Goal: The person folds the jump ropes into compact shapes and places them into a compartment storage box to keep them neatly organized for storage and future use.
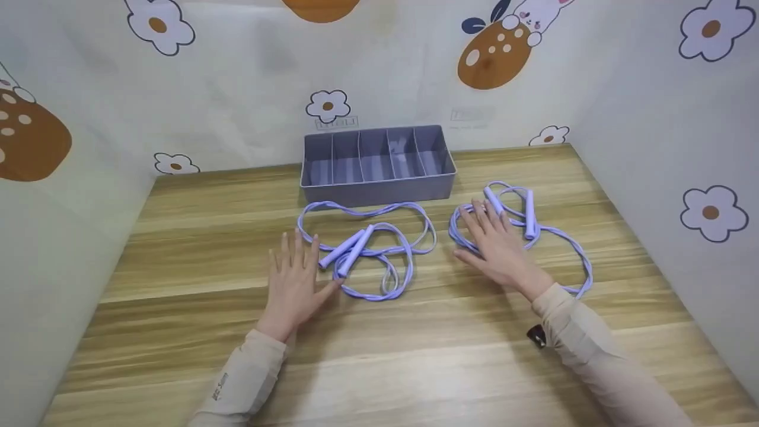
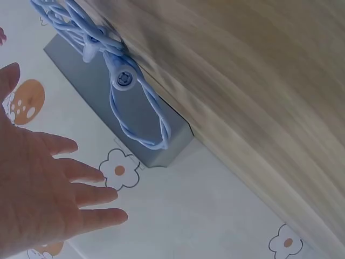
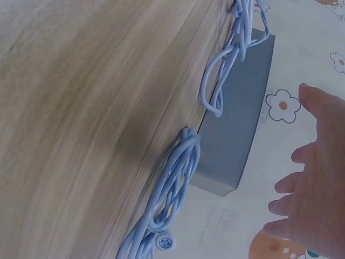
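Head view — wooden table (image 1: 178, 332), flower-patterned walls (image 1: 237, 77), grey divider box (image 1: 377, 163).

Both hands flat, palms down, fingers straight.

Left hand (image 1: 295, 280) spread low and slightly left of centre, fingers fanned and pointing forward, thumb angled out to the right, forearm in a beige sleeve (image 1: 244, 379) rising from the lower edge. Right hand (image 1: 497, 240) further forward and to the right, fingers straight and close together, thumb out to the left, beige-sleeved forearm (image 1: 599, 356) slanting in from the lower right corner. Nothing gripped by either.
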Motion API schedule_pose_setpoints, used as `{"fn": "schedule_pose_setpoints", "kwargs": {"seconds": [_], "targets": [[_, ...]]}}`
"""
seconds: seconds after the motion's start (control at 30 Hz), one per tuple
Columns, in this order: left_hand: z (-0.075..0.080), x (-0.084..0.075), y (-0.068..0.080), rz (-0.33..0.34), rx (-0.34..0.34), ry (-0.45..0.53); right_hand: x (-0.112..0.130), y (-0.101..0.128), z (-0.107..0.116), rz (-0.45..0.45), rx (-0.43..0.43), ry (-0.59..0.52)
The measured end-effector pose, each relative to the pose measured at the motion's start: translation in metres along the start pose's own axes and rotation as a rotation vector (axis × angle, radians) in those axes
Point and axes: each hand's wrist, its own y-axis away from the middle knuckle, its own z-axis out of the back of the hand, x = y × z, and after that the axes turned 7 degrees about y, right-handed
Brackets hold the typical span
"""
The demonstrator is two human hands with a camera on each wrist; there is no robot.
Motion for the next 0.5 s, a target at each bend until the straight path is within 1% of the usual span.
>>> {"fn": "schedule_pose_setpoints", "kwargs": {"seconds": [0.17,0.37,0.5], "targets": [[-0.006,-0.006,-0.005,-0.029,0.012,0.01,0.002,-0.001,-0.002,0.005,-0.009,-0.003],[-0.012,-0.013,-0.011,-0.043,0.055,0.003,0.004,-0.001,-0.006,0.027,-0.014,-0.025],[-0.014,-0.019,-0.015,-0.043,0.09,0.012,0.005,0.0,-0.007,0.044,-0.029,-0.011]]}}
